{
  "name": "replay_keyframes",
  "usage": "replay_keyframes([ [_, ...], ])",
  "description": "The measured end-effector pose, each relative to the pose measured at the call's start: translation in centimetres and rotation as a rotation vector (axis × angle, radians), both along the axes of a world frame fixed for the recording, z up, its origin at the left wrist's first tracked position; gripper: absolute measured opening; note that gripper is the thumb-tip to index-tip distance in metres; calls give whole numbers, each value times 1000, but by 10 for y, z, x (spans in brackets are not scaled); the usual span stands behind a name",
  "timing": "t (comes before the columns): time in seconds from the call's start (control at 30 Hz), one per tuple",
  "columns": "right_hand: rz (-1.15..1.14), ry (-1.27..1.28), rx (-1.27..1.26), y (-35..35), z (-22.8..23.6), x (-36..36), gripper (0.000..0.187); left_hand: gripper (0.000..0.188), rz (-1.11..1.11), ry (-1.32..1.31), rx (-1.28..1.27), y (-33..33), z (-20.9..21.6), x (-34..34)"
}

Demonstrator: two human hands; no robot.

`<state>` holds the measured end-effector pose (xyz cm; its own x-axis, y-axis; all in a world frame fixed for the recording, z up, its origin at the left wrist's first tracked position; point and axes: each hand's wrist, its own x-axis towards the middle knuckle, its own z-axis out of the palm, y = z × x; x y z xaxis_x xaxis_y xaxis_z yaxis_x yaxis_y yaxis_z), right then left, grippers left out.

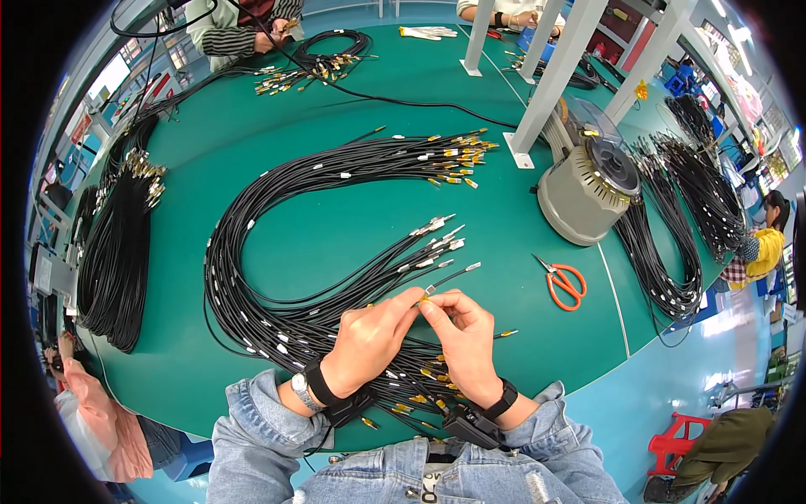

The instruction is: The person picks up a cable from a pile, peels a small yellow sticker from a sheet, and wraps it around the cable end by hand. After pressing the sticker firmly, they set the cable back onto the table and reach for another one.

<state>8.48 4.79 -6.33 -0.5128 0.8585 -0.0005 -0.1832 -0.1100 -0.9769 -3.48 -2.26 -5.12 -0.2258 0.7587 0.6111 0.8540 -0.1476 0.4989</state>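
Green matting covers the wide desk I sit at, and both of my hands meet just above its near edge. My left hand and my right hand are each closed in a fingertip pinch on the same thing: the tip of one thin black cable, where a small yellow marker sleeve sits right between my thumbs and forefingers. I hold it lifted a little off the pile, apparently so that this one end stays apart from its neighbours and I can see it squarely. Both wrists wear dark straps, and a watch sits on the left one. Directly beneath my hands and fanning away to the left lies the big cable bundle, curved in a long U so that both sets of ends point toward the right: metal-tipped connector ends lie just beyond my fingers, and the yellow-tagged ends lie further up the desk. That bend seems to keep both ends within my reach. To the right of my right hand, apart from it, orange-handled scissors lie flat, and beyond them stands a round grey machine beside a white post. More black cable bundles lie along the left edge and the far right, and other people work at the far side.
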Motion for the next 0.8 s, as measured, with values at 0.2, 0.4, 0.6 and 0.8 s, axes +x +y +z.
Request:
replay_keyframes([
  [0.2, 11, -14, -7, 0, 3, 0, 10, 30, -36, 105, -94, -4, 0, -4],
  [0.4, 35, -13, -87, -1, 7, 3, 11, 29, -13, 105, -33, -2, -2, -4],
  [0.6, 99, 78, -353, -3, 15, 8, 15, 24, -3, 95, -34, -2, 1, -3],
  [0.8, 113, 60, -397, -2, 15, 10, 15, 20, -6, 61, 6, 0, 1, -2],
])
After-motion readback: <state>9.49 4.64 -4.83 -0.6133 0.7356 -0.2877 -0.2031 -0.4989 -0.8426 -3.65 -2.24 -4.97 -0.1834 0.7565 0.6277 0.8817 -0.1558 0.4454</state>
